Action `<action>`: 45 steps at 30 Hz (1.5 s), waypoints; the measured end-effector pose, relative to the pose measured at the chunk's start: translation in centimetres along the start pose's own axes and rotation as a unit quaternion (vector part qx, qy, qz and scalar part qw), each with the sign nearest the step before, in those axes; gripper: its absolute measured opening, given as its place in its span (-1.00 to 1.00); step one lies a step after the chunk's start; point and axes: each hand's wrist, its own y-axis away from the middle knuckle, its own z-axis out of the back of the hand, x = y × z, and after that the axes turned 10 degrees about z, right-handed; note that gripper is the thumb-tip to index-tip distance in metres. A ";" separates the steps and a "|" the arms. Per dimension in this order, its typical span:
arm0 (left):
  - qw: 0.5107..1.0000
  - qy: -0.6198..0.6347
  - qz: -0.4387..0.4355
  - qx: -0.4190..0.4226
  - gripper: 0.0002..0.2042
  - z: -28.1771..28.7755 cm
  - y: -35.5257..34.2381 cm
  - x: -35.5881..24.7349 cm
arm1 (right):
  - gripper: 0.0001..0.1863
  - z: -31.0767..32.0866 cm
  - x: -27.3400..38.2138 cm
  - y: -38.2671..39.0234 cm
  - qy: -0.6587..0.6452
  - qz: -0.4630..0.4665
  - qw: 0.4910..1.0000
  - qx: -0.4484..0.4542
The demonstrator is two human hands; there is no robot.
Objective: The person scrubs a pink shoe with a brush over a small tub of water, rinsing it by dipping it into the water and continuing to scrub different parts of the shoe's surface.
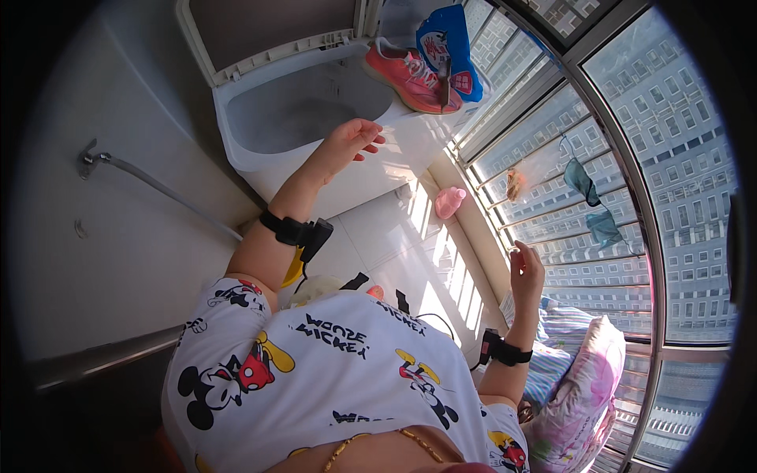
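Observation:
My left hand (353, 148) is raised over the near rim of a white washing machine (402, 150). Its fingers are loosely bent and apart, with nothing in them. The machine's lid (272, 31) stands up, and the tub (292, 106) below looks greyish inside. A pink sneaker (410, 77) with white laces rests on the machine's top at the right, against a blue and white bag (451, 47). Out to the right, my right hand (527, 266) hangs in the air near the window bars, fingers loosely curled, with nothing visible in it.
A pink bottle (450, 202) stands by the window wall. Teal masks (581, 181) hang at the barred window. A pink-patterned pillow (579, 386) and striped cloth (552, 355) lie at the right. A grey hose (169, 193) runs from a wall tap (93, 158) at the left.

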 end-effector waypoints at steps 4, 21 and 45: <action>0.996 -0.045 -0.041 -0.060 -0.60 2.4 -4.0 -0.6 | -0.80 -6.3 0.2 -15.3 -0.084 0.141 0.986 -0.030; 0.828 -0.512 0.067 -0.218 -0.38 1.9 -30.6 -7.0 | -0.37 -22.5 -6.9 -36.6 -0.237 -0.034 0.960 0.144; 0.870 -0.258 -0.034 -0.418 -0.60 7.0 -20.1 0.9 | -0.76 -29.1 -6.9 -39.4 -0.124 0.127 0.976 -0.128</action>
